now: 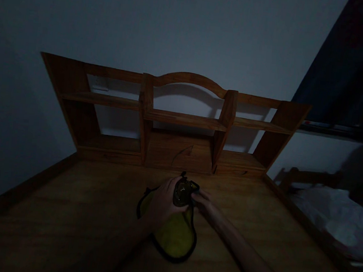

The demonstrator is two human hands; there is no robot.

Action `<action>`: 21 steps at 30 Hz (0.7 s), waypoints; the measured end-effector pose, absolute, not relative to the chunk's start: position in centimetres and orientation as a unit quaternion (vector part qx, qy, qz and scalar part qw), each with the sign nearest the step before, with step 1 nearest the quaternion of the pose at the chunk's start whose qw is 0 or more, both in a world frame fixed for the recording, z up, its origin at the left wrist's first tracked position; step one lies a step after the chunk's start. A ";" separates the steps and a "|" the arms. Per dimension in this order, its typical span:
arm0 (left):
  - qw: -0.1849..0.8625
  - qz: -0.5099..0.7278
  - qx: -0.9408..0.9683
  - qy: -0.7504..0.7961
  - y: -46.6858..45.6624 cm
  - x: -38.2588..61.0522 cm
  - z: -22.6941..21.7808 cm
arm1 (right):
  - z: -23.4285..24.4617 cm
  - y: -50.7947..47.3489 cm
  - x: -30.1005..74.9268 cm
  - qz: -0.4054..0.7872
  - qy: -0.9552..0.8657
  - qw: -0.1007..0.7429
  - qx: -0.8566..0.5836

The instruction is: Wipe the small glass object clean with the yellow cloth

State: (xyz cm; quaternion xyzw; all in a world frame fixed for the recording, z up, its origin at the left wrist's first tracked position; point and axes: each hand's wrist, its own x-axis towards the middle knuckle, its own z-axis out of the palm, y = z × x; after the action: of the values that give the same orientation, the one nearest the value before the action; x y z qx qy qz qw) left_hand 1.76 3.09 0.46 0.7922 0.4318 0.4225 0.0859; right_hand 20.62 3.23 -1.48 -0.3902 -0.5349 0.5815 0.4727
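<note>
A case (174, 238) with a yellow-green lining and black rim lies spread open on the wooden desk. Over its far part, my left hand (163, 200) is wrapped around a dark, glossy, rounded glass-like vessel (182, 191); the dim light hides its exact kind. My right hand (201, 198) is at the vessel's right side, its fingers closed on the black-edged flap of the case. Part of the case is covered by my left hand and forearm.
A wooden shelf unit (186, 120) stands at the back of the desk (65, 210) against a pale wall. Raised edges run along the desk's sides. To the right are a pale crumpled cloth or bag (331, 210) and a dark curtain (351, 71).
</note>
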 end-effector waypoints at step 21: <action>0.125 0.473 0.776 0.399 2.9 1.9 0.8 | -0.7 2.7 21.0 0.655 -0.477 0.470 -0.351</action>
State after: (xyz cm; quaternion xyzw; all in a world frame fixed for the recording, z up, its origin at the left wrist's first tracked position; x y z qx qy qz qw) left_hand 1.93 2.89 0.83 0.7756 0.3990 0.4728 0.1250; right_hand 20.96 2.67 -0.72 -0.3507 -0.4772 0.6549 0.4696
